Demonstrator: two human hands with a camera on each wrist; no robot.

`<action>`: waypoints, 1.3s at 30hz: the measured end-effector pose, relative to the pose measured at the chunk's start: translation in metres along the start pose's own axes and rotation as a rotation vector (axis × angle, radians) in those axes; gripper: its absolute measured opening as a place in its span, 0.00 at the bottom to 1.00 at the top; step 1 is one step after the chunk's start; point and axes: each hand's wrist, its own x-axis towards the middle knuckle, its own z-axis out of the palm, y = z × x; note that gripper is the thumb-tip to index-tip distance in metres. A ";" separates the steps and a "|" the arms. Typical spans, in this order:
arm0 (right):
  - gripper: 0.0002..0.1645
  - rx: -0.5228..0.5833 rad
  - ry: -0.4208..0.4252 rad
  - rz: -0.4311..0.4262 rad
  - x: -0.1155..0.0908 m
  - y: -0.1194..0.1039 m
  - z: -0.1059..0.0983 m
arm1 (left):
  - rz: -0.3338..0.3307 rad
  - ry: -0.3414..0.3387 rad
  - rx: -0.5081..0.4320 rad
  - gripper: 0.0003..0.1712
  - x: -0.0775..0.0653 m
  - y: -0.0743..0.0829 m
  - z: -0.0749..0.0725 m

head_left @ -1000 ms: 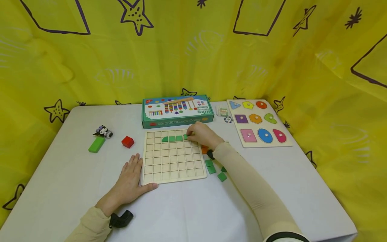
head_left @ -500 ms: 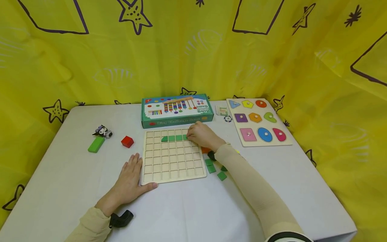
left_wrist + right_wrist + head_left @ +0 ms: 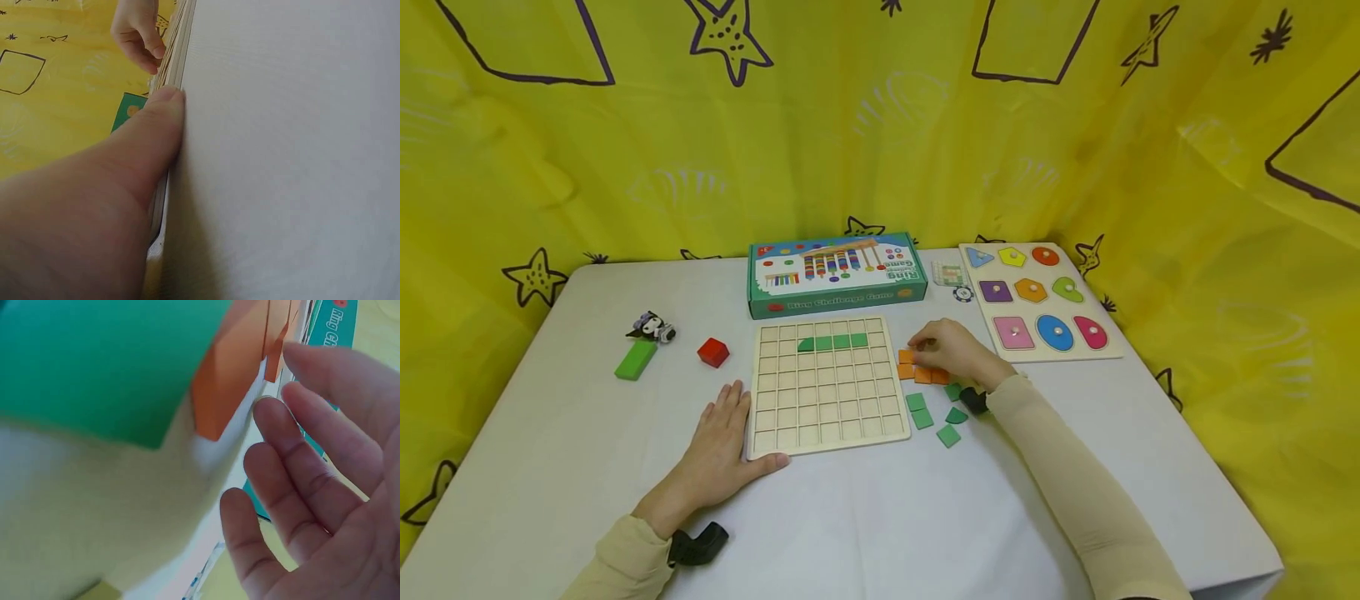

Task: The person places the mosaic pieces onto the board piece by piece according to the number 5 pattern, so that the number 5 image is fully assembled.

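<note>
A wooden grid board (image 3: 827, 400) lies on the table, with a row of green tiles (image 3: 841, 342) in its second row, the leftmost having a rounded corner. My left hand (image 3: 718, 446) lies flat at its near-left corner, fingers along the left side and thumb on the front edge. Beyond the board's right edge, my right hand (image 3: 957, 350) is over several orange tiles (image 3: 922, 376), fingers loosely bent. In the right wrist view nothing sits between its fingers (image 3: 278, 487); the fingertips are beside an orange tile (image 3: 228, 381). More green tiles (image 3: 922, 418) lie loose nearby.
Behind the board stands a green game box (image 3: 838, 283). To the right is a shape puzzle board (image 3: 1045, 333), with a poker chip (image 3: 963, 294) and a small pattern card (image 3: 948, 273) beside it. Leftward lie a red block (image 3: 713, 352), a green block (image 3: 636, 360) and a small figurine (image 3: 652, 327).
My right hand has left the green tile at the end of the board's row and moved right, over the orange tiles. The left hand has stayed at the board's corner.
</note>
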 end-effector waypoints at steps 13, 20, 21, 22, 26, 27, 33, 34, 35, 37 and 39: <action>0.14 -0.147 -0.037 -0.018 0.002 -0.007 0.003 | -0.003 -0.003 0.010 0.64 0.000 -0.001 -0.001; 0.17 -0.102 0.002 0.028 0.000 -0.011 0.000 | 0.001 -0.003 0.011 0.63 0.000 -0.001 -0.001; 0.17 -0.083 0.010 0.029 0.000 -0.011 -0.001 | 0.001 -0.004 0.009 0.63 0.000 -0.001 -0.001; 0.17 -0.067 0.021 0.023 0.001 -0.012 -0.001 | 0.001 -0.005 0.008 0.63 0.000 -0.001 -0.002; 0.14 -0.017 0.073 -0.019 0.006 -0.019 -0.001 | 0.002 -0.005 0.008 0.63 0.000 -0.001 -0.002; 0.14 -0.008 0.081 -0.039 0.008 -0.023 0.000 | 0.002 -0.003 0.009 0.63 -0.001 -0.001 -0.002; 0.13 0.000 0.052 -0.150 0.028 -0.054 0.018 | 0.003 0.004 -0.001 0.63 -0.003 -0.002 -0.001; 0.13 -0.008 0.041 -0.166 0.032 -0.060 0.022 | 0.003 0.003 -0.003 0.63 -0.003 -0.001 -0.001; 0.13 -0.024 0.030 -0.189 0.036 -0.066 0.026 | 0.003 0.002 -0.003 0.63 -0.003 -0.001 -0.001; 0.12 -0.056 0.009 -0.231 0.044 -0.077 0.034 | 0.004 0.000 -0.004 0.63 -0.002 -0.001 -0.002; 0.11 -0.085 -0.010 -0.271 0.051 -0.088 0.040 | 0.007 -0.001 0.000 0.63 -0.002 -0.001 -0.002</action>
